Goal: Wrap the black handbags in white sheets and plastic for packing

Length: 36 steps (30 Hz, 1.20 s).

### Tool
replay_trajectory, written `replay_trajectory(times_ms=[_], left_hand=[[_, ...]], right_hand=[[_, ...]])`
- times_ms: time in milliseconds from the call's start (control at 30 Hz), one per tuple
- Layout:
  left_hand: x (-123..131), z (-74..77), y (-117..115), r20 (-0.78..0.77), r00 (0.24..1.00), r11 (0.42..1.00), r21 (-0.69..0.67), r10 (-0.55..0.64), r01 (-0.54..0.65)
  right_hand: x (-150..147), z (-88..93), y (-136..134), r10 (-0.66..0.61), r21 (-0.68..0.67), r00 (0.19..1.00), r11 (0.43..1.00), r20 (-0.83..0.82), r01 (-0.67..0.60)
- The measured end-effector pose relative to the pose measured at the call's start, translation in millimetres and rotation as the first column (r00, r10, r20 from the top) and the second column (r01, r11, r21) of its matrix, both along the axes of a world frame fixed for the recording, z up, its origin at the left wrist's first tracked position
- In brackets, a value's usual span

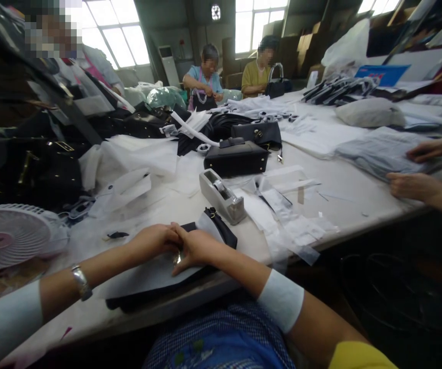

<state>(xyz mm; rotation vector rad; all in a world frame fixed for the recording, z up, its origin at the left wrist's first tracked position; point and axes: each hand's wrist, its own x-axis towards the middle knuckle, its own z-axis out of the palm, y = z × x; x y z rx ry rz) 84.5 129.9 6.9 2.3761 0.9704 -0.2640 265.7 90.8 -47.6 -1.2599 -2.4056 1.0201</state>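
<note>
A black handbag point(221, 229) lies on the table's near edge, with white paper point(140, 279) spread over much of it. My right hand point(197, 247) curls around a shiny gold clasp point(177, 256) on the bag, thumb below it and fingers above. Against those fingertips, my left hand point(161, 239) is closed with its fingers bent down. Whatever the left fingers pinch is hidden. Just beyond the bag stands a grey tape dispenser point(221, 197).
Two more black bags point(236, 158) sit behind the dispenser. A white fan point(9, 238) is at left, near piled black bags point(24, 169). Clear plastic pieces point(301, 228) lie at right. A co-worker's hands point(416, 184) touch grey wrapping point(378, 148); other people work farther back.
</note>
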Motion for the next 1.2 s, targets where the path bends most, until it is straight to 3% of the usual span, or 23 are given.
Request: replay_trajectory(times_ms=[233, 433, 667, 1033, 1200], left_hand=[[7.4, 1.5, 5.8, -0.096, 0.995, 0.999, -0.045, -0.003, -0.001], [13.1, -2.3, 3.3, -0.148, 0.989, 1.0, 0.006, 0.027, -0.026], [5.6, -11.4, -13.9, -0.068, 0.997, 0.994, 0.107, 0.022, -0.015], [-28.4, -7.9, -30.3, 0.155, 0.976, 0.977, 0.126, 0.153, -0.174], [-15.5, -6.8, -25.4, 0.18, 0.984, 0.994, 0.104, 0.017, -0.036]], right_hand=[[3.2, 4.2, -5.7, -0.026, -0.008, 0.999, 1.0, -0.019, 0.026], [5.7, 11.6, -8.7, -0.055, -0.042, 0.998, 0.998, -0.038, 0.053], [6.1, 6.4, -7.9, -0.041, -0.005, 0.998, 0.999, -0.057, 0.04], [2.5, 2.7, -5.9, 0.001, 0.026, 1.0, 1.0, 0.005, -0.001], [2.5, 2.6, -7.5, -0.006, 0.017, 1.0, 1.0, -0.017, 0.006]])
